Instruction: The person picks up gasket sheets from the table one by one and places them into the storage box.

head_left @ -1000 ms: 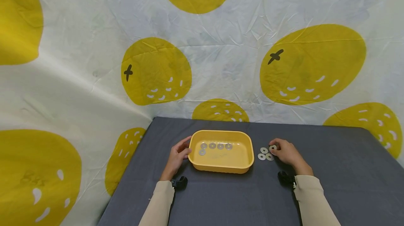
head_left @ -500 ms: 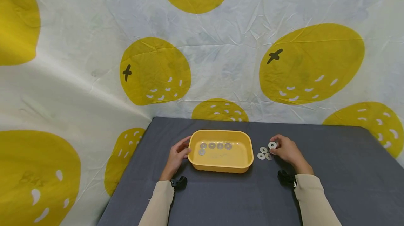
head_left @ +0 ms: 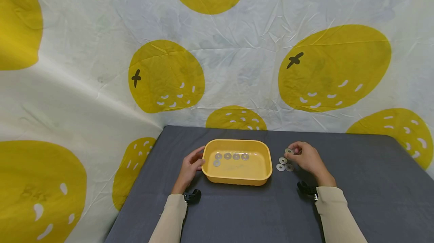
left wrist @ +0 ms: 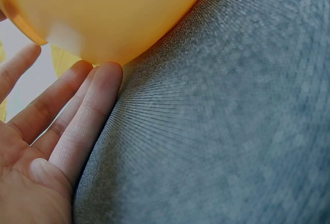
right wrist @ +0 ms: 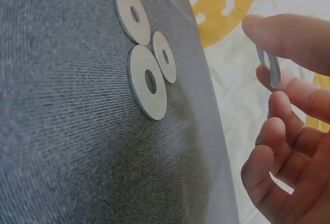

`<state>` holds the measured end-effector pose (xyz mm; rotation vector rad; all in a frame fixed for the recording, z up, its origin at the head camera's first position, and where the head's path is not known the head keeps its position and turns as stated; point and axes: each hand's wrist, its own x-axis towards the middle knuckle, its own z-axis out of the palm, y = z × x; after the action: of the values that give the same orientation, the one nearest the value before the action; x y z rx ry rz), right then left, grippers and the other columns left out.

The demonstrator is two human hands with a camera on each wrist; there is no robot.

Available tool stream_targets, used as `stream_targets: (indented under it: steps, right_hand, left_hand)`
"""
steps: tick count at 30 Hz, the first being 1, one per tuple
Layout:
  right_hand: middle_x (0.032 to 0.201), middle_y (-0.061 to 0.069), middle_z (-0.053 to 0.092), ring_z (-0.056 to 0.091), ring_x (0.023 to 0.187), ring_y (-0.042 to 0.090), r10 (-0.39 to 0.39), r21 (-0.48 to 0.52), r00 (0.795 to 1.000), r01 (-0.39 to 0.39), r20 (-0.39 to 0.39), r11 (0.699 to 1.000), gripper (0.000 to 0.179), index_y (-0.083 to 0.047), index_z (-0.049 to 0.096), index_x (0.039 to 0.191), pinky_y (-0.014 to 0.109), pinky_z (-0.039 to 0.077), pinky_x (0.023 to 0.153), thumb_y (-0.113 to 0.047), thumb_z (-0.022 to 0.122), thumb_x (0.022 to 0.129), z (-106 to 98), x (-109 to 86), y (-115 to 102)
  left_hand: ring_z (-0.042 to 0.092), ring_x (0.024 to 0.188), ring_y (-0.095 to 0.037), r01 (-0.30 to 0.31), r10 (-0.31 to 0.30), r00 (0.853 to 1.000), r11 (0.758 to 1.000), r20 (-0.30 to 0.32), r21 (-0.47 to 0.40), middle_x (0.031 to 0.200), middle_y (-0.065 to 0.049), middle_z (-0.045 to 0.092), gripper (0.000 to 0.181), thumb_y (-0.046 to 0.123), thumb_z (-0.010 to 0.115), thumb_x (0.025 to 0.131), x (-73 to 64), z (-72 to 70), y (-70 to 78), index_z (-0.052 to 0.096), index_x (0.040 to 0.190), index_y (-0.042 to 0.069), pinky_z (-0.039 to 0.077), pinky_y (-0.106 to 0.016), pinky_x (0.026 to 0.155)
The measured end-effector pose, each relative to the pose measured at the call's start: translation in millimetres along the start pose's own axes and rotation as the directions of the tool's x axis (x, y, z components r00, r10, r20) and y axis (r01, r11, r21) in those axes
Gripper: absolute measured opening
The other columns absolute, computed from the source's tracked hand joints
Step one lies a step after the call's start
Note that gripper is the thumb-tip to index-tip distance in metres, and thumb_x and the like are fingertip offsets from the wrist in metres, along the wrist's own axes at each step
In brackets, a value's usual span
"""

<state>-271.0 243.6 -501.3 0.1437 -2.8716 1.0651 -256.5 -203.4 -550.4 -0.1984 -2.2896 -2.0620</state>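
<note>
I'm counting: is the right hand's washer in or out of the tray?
Out: the right hand pinches the washer above the table, beside the tray.

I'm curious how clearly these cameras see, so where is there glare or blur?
Head view: pale sheen on the left part of the backdrop; left wrist: a whitish patch on the yellow tray, and cloth blurring toward the right edge; right wrist: three washers on the cloth, fairly crisp.
</note>
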Motion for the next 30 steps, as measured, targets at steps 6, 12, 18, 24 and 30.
stream_targets:
  steps: [6, 12, 18, 24, 30]
  right_hand:
    - [0.093, 0.008, 0.059, 0.054, 0.083, 0.022, -0.008, 0.006, 1.0, 0.008, -0.019, 1.0, 0.041, -0.001, 0.066, 0.116, 0.033, 0.043, 0.068, -0.031, 0.078, 0.091, -1, 1.7, -1]
    - [0.095, 0.009, 0.059, 0.054, 0.086, 0.023, -0.009, 0.025, 0.999, 0.01, -0.031, 1.0, 0.041, -0.002, 0.065, 0.119, 0.034, 0.044, 0.072, -0.03, 0.076, 0.092, -1, 2.1, -7]
    - [0.096, 0.009, 0.06, 0.055, 0.087, 0.023, -0.019, 0.035, 0.999, 0.021, -0.037, 0.999, 0.04, -0.003, 0.065, 0.119, 0.033, 0.045, 0.072, -0.029, 0.076, 0.092, 0, 1.8, -11]
    - [0.101, 0.012, 0.062, 0.055, 0.089, 0.024, -0.032, 0.042, 0.999, 0.033, -0.037, 0.999, 0.042, -0.003, 0.066, 0.121, 0.033, 0.045, 0.072, -0.031, 0.077, 0.091, 1, 0.7, -17]
    - [0.108, 0.016, 0.063, 0.055, 0.09, 0.025, -0.05, 0.048, 0.998, 0.051, -0.034, 0.998, 0.04, -0.004, 0.067, 0.121, 0.033, 0.045, 0.073, -0.03, 0.076, 0.092, 3, -0.2, -24]
  left_hand:
    - [0.067, 0.113, -0.04, 0.003, -0.003, 1.0, 1.0, 0.007, -0.006, 0.131, -0.021, 0.066, 0.051, 0.012, 0.064, 0.097, -0.3, -0.4, -0.6, 0.058, 0.147, 0.023, 0.063, -0.034, 0.08]
    - [0.066, 0.115, -0.042, 0.005, -0.005, 1.0, 1.0, 0.015, -0.02, 0.132, -0.023, 0.065, 0.051, 0.012, 0.065, 0.098, -0.9, -0.8, 1.4, 0.057, 0.147, 0.021, 0.062, -0.031, 0.08]
    - [0.063, 0.119, -0.045, 0.019, -0.019, 0.999, 1.0, 0.027, -0.005, 0.136, -0.027, 0.062, 0.052, 0.008, 0.061, 0.099, 0.4, -1.4, 3.6, 0.053, 0.151, 0.016, 0.061, -0.029, 0.08]
    - [0.065, 0.115, -0.042, 0.023, -0.024, 0.998, 1.0, 0.061, 0.016, 0.134, -0.028, 0.062, 0.053, 0.006, 0.061, 0.099, -4.8, -2.0, 22.7, 0.051, 0.151, 0.01, 0.061, -0.028, 0.079]
    - [0.066, 0.111, -0.039, 0.004, -0.004, 0.999, 1.0, 0.045, -0.003, 0.13, -0.029, 0.063, 0.053, 0.007, 0.063, 0.097, -11.6, 0.7, 32.6, 0.053, 0.15, 0.008, 0.061, -0.028, 0.078]
